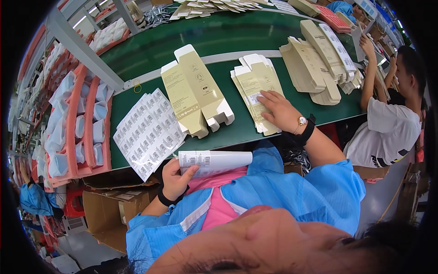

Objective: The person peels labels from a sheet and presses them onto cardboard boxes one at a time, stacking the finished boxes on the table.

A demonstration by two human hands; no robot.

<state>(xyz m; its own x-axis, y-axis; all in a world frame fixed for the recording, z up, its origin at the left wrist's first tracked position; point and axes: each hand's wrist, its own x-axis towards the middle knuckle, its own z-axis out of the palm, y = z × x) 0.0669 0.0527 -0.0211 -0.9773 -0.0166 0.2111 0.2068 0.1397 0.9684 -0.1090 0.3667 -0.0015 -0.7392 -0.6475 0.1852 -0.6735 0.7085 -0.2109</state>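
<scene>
My left hand (pixel 174 179) grips a curled label sheet (pixel 223 160) by its left end, thumb on top, just off the table's near edge. The sheet is white with rows of black printed labels, and its right part is rolled over. My right hand (pixel 284 112) lies with fingers stretched out on a stack of flat beige cartons (pixel 269 81). Its fingertips touch a small white label (pixel 255 97) on the top carton. Left of that stack lies a pile of partly opened beige cartons (pixel 189 86). Further left, more label sheets (pixel 148 130) lie fanned out.
Pink foam trays (pixel 86 118) with white wrapped items stand left of the green table (pixel 150 52). More flat cartons (pixel 303 66) lie at the right, near a co-worker (pixel 388 116). A metal post (pixel 82 43) rises at the far left. A cardboard box (pixel 107 217) sits below.
</scene>
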